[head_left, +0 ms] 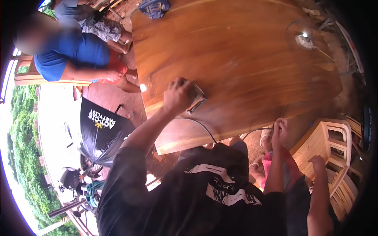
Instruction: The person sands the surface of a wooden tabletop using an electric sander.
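My left hand point(179, 95) is closed around a hand-held sander point(197, 100) with a flat rectangular base, which rests on a large brown wooden slab point(236, 70). Much of the sander is hidden under my fingers. From near it a dark cable point(202, 128) curves off the slab's near edge, passes in front of my body and rises toward my right hand. Beyond that same edge, my right hand point(280, 126) is raised with its fingers closed on the cable.
A person in a blue shirt point(88, 49) stands at the left, another person behind. A blue object point(154, 8) and a lit lamp point(305, 41) are at the slab's far side. A black umbrella point(102, 133) stands left. Beside a wooden chair point(334, 145) is another person's arm point(319, 188).
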The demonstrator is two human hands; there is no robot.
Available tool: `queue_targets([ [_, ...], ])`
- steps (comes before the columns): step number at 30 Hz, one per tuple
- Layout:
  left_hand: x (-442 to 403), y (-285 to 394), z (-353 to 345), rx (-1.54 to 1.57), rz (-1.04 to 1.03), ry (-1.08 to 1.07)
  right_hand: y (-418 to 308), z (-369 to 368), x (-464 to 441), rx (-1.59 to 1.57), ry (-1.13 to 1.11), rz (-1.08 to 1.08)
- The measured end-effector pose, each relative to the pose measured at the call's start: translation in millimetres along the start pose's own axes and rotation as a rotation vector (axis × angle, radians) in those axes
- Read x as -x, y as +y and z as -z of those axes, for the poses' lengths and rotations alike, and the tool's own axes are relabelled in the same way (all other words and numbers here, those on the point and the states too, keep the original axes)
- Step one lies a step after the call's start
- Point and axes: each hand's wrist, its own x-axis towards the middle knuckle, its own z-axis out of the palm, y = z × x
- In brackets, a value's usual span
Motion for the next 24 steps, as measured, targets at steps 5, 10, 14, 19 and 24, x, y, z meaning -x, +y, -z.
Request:
queue_targets([
  [5, -3.6, -45.3, 68.3, 0.992, 0.343, -0.005, 9.9, 42.6, -30.2, -0.205, 0.204, 0.075],
  [10, 39.0, -66.5, 98.7, 1.833, 0.193, 0.185, 100.6, 52.4, -14.1, -0.743, 0.316, 0.059],
  [14, 66.1, -52.5, 100.6, 2.124, 0.24, 0.395, 107.2, 71.5, -3.3, -0.424, 0.319, -0.047],
  [19, 102.6, -120.8, 63.5, 2.445, 0.169, 0.349, 125.1, 88.7, -3.9, -0.068, 0.371, -0.095],
  [24, 117.6, -135.6, 53.8, 2.424, 0.232, 0.39, 74.0, 31.7, -8.6, 0.59, 0.218, 0.41],
])
